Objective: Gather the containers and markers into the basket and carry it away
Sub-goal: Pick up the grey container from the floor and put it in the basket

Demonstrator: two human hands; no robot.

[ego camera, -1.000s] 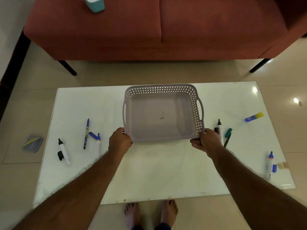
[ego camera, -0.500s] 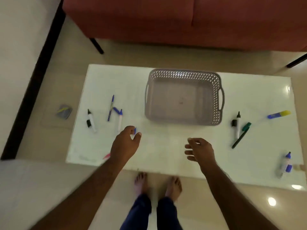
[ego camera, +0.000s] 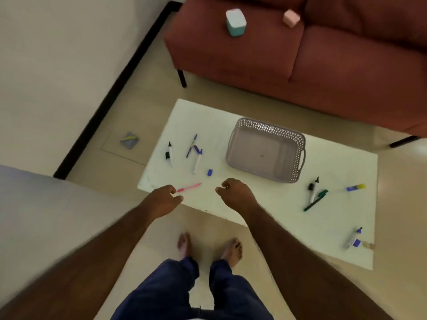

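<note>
A low white desk [ego camera: 265, 204] stands on a tiled floor before a red sofa [ego camera: 323, 65], where a teal container [ego camera: 235, 22] and a pink container [ego camera: 291, 18] sit on the seat. The grey basket [ego camera: 265, 128] rests empty toward the desk's far edge. Markers lie scattered: a pink marker [ego camera: 190, 187] at the near left corner, a black marker [ego camera: 170, 153] and blue pens [ego camera: 195, 151] by the left edge, a loose blue cap [ego camera: 209, 172], more markers [ego camera: 315, 195] toward the right edge. The left hand [ego camera: 163, 199] and right hand [ego camera: 235, 192] hover apart over the near edge, fingers loosely curled, holding nothing. Gathering seems barely begun. Judging by reach, the left hand should pinch the pink marker just beside it, then drop it in the basket.
</note>
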